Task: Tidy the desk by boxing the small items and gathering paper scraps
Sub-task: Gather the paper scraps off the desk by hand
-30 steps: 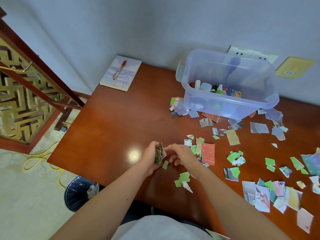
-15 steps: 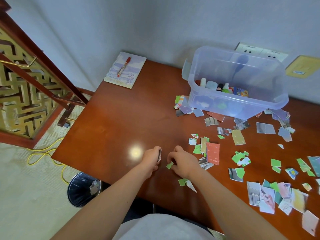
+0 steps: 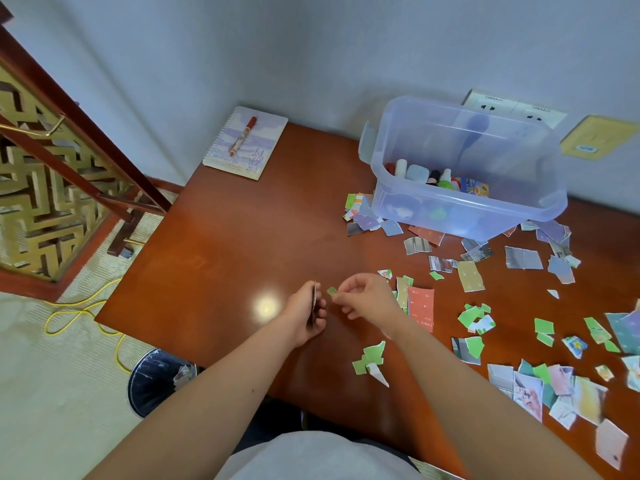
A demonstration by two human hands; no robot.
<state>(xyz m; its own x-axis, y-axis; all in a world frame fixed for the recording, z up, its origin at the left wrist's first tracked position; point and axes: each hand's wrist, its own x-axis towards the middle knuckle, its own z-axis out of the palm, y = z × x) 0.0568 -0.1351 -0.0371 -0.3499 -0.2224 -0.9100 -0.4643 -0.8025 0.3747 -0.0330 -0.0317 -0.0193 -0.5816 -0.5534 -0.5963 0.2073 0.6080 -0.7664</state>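
The left hand (image 3: 307,315) is curled round a thin stack of paper scraps (image 3: 314,299), held on edge so only the side shows. The right hand (image 3: 367,299) sits just beside it, at its 3 o'clock. The thumb and first finger pinch one small green scrap (image 3: 331,291) just above the table (image 3: 242,244).

Many more loose scraps (image 3: 476,318) lie all over the table, from 2 o'clock to 4 o'clock of the hands. A red scrap (image 3: 420,306) lies right next to the right hand. A few green bits (image 3: 370,358) lie at its 6 o'clock.

The clear box (image 3: 391,199) stands at 1 o'clock, near the wall. Small items (image 3: 436,176) are inside it, and some scraps touch its front wall.

A notebook (image 3: 258,147) lies on the far table corner, at 11 o'clock of the hands, with a red pen (image 3: 244,136) on top. A dark bin (image 3: 156,382) stands on the floor at 7 o'clock of the left hand.
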